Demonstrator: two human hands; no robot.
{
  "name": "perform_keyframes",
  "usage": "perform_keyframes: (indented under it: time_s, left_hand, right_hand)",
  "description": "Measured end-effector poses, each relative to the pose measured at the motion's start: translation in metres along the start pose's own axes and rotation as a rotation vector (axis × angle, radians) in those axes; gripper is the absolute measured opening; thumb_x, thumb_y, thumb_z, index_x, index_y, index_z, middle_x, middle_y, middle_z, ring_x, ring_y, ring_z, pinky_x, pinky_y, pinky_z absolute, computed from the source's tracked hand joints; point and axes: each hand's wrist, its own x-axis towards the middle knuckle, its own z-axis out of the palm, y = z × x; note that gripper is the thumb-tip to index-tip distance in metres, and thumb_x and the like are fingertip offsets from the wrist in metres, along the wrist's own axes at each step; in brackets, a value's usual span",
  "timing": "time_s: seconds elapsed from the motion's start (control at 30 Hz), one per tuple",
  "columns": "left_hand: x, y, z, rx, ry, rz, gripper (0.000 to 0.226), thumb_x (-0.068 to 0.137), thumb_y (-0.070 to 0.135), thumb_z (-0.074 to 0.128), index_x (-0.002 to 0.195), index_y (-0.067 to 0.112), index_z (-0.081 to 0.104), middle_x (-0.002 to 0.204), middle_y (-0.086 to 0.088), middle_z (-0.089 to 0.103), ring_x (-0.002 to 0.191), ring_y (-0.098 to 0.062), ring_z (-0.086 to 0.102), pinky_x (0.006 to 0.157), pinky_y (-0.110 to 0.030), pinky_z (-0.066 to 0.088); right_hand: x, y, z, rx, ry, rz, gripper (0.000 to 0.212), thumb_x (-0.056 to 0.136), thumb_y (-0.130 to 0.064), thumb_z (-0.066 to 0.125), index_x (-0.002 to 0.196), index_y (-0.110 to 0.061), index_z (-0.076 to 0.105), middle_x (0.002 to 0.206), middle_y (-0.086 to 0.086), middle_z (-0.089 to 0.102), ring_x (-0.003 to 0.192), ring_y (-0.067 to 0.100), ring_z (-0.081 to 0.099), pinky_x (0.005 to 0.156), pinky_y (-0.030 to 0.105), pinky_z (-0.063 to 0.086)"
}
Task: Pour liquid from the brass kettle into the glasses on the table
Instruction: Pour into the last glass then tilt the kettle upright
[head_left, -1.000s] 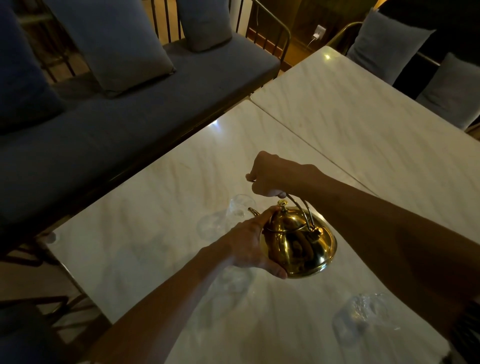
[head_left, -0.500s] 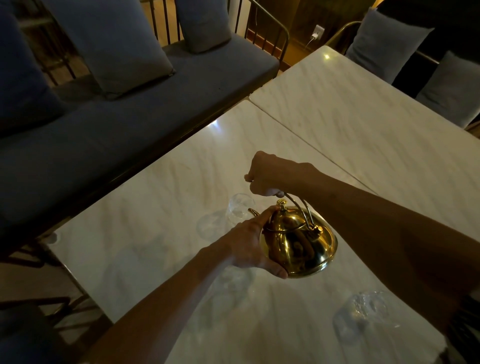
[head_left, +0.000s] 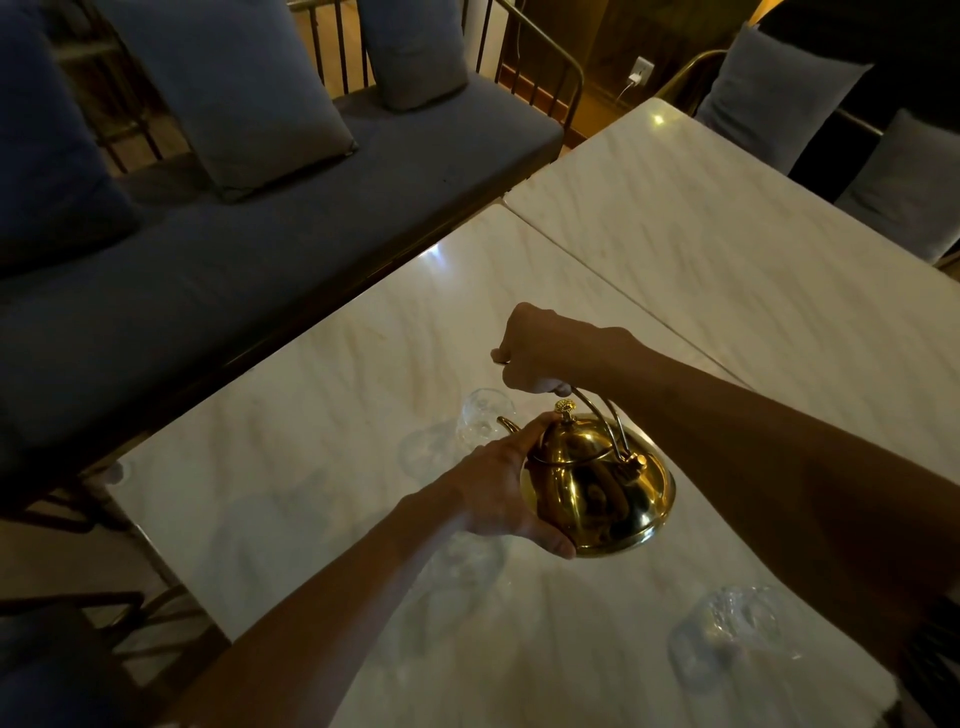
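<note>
A: Looking down, what do the things sit on?

B: A pale marble table (head_left: 322, 395), dimly lit, with a second table (head_left: 727, 249) of the same stone butted against its far right edge; a thin seam runs between them. A dark blue sofa (head_left: 218, 270) with grey cushions (head_left: 234, 88) stands along the left side, and there are more cushions past the far table. A wall socket (head_left: 640, 70) with a plug in it shows at the back.

A: Where is the kettle?

B: The kettle (head_left: 597, 483) is held over the near table, tilted, its spout (head_left: 506, 423) pointing away towards a glass (head_left: 480, 421). The right hand (head_left: 545, 353) is closed in a fist round the top of the wire handle. The left hand (head_left: 498, 488) is spread against the kettle's left side, thumb under the rim, forefinger reaching up to the lid knob (head_left: 565, 406).

A: And the glasses?

B: The one by the spout stands just beyond it, clear. Whether anything is in it I cannot tell, nor whether liquid is running from the spout. A second glass (head_left: 470, 564) is partly hidden under the left wrist. A third (head_left: 737, 644) stands near the right edge, close to the person, well apart from the kettle. Both look clear; their contents are too faint to judge.
</note>
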Motion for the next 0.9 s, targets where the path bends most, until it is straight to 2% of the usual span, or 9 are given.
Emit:
perform_keyframes:
  time_s: [0.13, 0.3, 0.43, 0.53, 0.63, 0.73, 0.77, 0.83, 0.9]
  left_hand:
    - [0.0, 0.001, 0.0, 0.006, -0.001, 0.012, 0.128, 0.055, 0.047, 0.095, 0.15, 0.047, 0.01, 0.148, 0.011, 0.044, 0.138, -0.016, 0.04, 0.116, -0.043, 0.035]
    - [0.0, 0.005, 0.0, 0.016, 0.002, 0.026, 0.128, 0.056, 0.047, 0.094, 0.151, 0.046, 0.008, 0.149, 0.01, 0.043, 0.138, -0.016, 0.04, 0.116, -0.044, 0.034]
    - [-0.001, 0.007, 0.002, 0.013, -0.003, 0.033, 0.127, 0.057, 0.045, 0.095, 0.151, 0.046, 0.01, 0.149, 0.011, 0.043, 0.138, -0.015, 0.04, 0.116, -0.04, 0.034]
    - [0.0, 0.008, 0.003, 0.033, 0.001, 0.034, 0.127, 0.055, 0.048, 0.095, 0.15, 0.048, 0.01, 0.149, 0.012, 0.043, 0.138, -0.016, 0.04, 0.116, -0.04, 0.035]
    - [0.001, 0.005, 0.005, 0.06, 0.011, 0.032, 0.126, 0.049, 0.056, 0.094, 0.145, 0.054, 0.013, 0.146, 0.013, 0.046, 0.136, -0.017, 0.043, 0.113, -0.046, 0.037]
    - [-0.001, 0.005, 0.006, 0.081, 0.012, 0.058, 0.127, 0.047, 0.054, 0.095, 0.146, 0.05, 0.016, 0.146, 0.014, 0.047, 0.135, -0.015, 0.044, 0.113, -0.044, 0.038]
    - [-0.001, 0.006, 0.007, 0.095, 0.012, 0.075, 0.127, 0.048, 0.051, 0.096, 0.147, 0.048, 0.016, 0.147, 0.014, 0.046, 0.135, -0.014, 0.044, 0.113, -0.04, 0.038]
    - [-0.003, 0.009, 0.006, 0.132, 0.008, 0.105, 0.129, 0.05, 0.048, 0.096, 0.15, 0.042, 0.015, 0.149, 0.012, 0.044, 0.135, -0.014, 0.043, 0.113, -0.035, 0.036]
    - [-0.005, 0.012, 0.006, 0.161, 0.011, 0.132, 0.13, 0.051, 0.047, 0.096, 0.151, 0.038, 0.015, 0.15, 0.01, 0.043, 0.136, -0.014, 0.042, 0.113, -0.034, 0.035]
  right_hand:
    - [-0.002, 0.001, -0.001, -0.005, 0.002, 0.003, 0.03, 0.086, -0.006, 0.06, 0.113, 0.004, 0.066, 0.093, 0.019, 0.072, 0.031, 0.013, 0.05, 0.034, 0.017, 0.039]
    - [-0.004, 0.001, -0.003, -0.012, -0.011, 0.021, 0.03, 0.086, -0.007, 0.061, 0.114, 0.003, 0.066, 0.094, 0.017, 0.072, 0.033, 0.013, 0.051, 0.033, 0.016, 0.039]
    - [-0.01, 0.002, -0.004, -0.021, 0.005, 0.037, 0.031, 0.086, -0.006, 0.061, 0.116, 0.002, 0.065, 0.076, 0.013, 0.068, 0.036, 0.015, 0.054, 0.037, 0.02, 0.042]
    - [-0.015, 0.004, -0.004, -0.02, 0.021, 0.039, 0.032, 0.084, -0.004, 0.061, 0.115, 0.002, 0.066, 0.085, 0.016, 0.071, 0.039, 0.017, 0.055, 0.037, 0.021, 0.041]
    - [-0.023, 0.007, -0.003, -0.014, 0.048, 0.021, 0.034, 0.083, -0.002, 0.059, 0.117, 0.0, 0.066, 0.078, 0.01, 0.069, 0.037, 0.011, 0.049, 0.038, 0.02, 0.039]
    - [-0.035, 0.009, -0.001, -0.014, 0.053, -0.014, 0.037, 0.087, -0.001, 0.058, 0.123, -0.001, 0.062, 0.1, 0.005, 0.071, 0.044, 0.005, 0.047, 0.036, 0.012, 0.034]
    - [-0.038, 0.011, 0.0, 0.002, 0.067, -0.025, 0.037, 0.087, 0.0, 0.058, 0.124, -0.001, 0.062, 0.099, 0.003, 0.071, 0.043, 0.004, 0.045, 0.033, 0.01, 0.032]
    - [-0.042, 0.014, 0.002, 0.039, 0.11, -0.037, 0.036, 0.085, 0.001, 0.06, 0.121, 0.0, 0.064, 0.075, -0.003, 0.065, 0.041, 0.003, 0.043, 0.03, 0.011, 0.03]
    - [-0.047, 0.017, 0.004, 0.04, 0.15, -0.053, 0.034, 0.085, 0.0, 0.059, 0.118, 0.001, 0.065, 0.063, -0.001, 0.057, 0.043, 0.006, 0.042, 0.036, 0.015, 0.03]
